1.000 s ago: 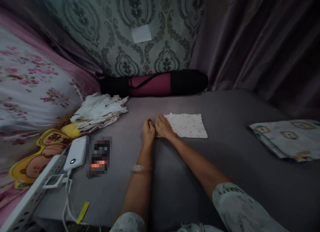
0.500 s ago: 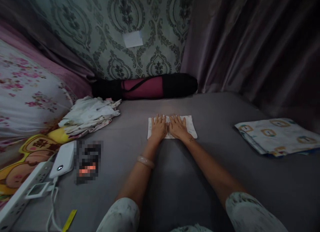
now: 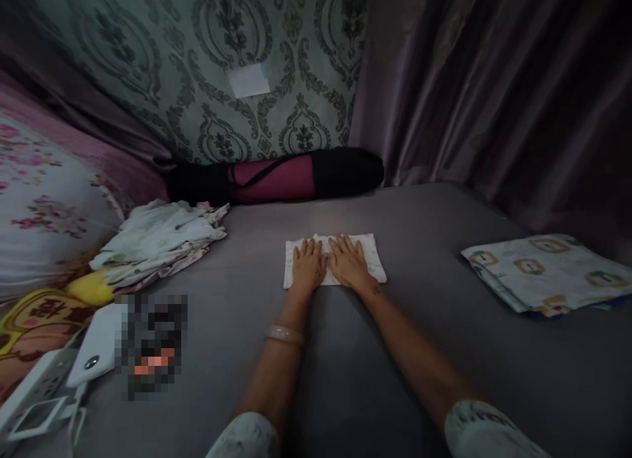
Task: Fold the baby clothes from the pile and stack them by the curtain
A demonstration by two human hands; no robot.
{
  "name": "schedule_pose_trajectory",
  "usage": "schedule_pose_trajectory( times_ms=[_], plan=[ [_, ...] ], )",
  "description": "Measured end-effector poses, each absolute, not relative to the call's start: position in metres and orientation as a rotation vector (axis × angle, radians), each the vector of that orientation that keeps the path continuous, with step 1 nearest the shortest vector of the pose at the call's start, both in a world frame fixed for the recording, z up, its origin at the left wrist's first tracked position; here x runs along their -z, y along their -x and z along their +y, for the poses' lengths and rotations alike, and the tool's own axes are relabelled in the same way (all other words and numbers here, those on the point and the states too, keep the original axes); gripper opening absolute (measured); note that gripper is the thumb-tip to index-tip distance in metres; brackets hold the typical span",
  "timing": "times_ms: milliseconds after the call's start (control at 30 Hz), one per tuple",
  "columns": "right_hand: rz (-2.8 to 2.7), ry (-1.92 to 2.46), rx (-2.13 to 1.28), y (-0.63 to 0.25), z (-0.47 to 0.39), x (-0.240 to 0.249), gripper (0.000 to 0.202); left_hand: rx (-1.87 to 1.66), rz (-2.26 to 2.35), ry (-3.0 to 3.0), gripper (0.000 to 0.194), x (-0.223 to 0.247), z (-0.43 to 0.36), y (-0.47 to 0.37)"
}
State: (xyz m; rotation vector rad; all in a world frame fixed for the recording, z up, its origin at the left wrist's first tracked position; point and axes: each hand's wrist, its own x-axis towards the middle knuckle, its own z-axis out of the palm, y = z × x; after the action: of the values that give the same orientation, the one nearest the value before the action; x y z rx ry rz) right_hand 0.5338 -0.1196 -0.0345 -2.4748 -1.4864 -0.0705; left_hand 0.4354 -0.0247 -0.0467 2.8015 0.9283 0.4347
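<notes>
A small folded white cloth (image 3: 372, 251) with a faint print lies flat on the grey bed sheet (image 3: 247, 300). My left hand (image 3: 309, 266) rests palm down on its left half, fingers stretched out and pointing away from me. On the right half lies my right hand (image 3: 348, 262), also flat, with its fingers spread. The two hands are side by side, thumbs near each other at the cloth's middle. Neither hand grips anything.
At the left are a pile of crumpled clothes (image 3: 162, 237), a white power bank (image 3: 99, 346) and a power strip (image 3: 39, 385). A folded patterned cloth (image 3: 548, 270) lies at the right. A black and maroon bag (image 3: 276, 178) lies along the wall.
The view has shifted slightly, so the objects at the left sit further left and lower. My hands stay flat on the cloth, now a little further apart at the thumbs.
</notes>
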Motion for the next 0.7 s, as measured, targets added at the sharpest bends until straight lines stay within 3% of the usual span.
schedule_pose_trajectory(
  times_ms=[367, 567, 700],
  plan=[
    [-1.331, 2.577, 0.019, -0.542, -0.123, 0.041, 0.057, -0.401, 1.083, -2.760, 0.052, 0.049, -0.018, -0.431],
    [-1.054, 2.601, 0.215, -0.554, -0.131, 0.039, 0.064, -0.727, 1.209, -2.729, 0.058, 0.042, -0.012, -0.423],
    [-0.974, 2.668, 0.074, -0.562, -0.134, 0.047, 0.070, -0.442, 1.224, -2.688, 0.062, 0.052, -0.004, -0.421]
  ],
)
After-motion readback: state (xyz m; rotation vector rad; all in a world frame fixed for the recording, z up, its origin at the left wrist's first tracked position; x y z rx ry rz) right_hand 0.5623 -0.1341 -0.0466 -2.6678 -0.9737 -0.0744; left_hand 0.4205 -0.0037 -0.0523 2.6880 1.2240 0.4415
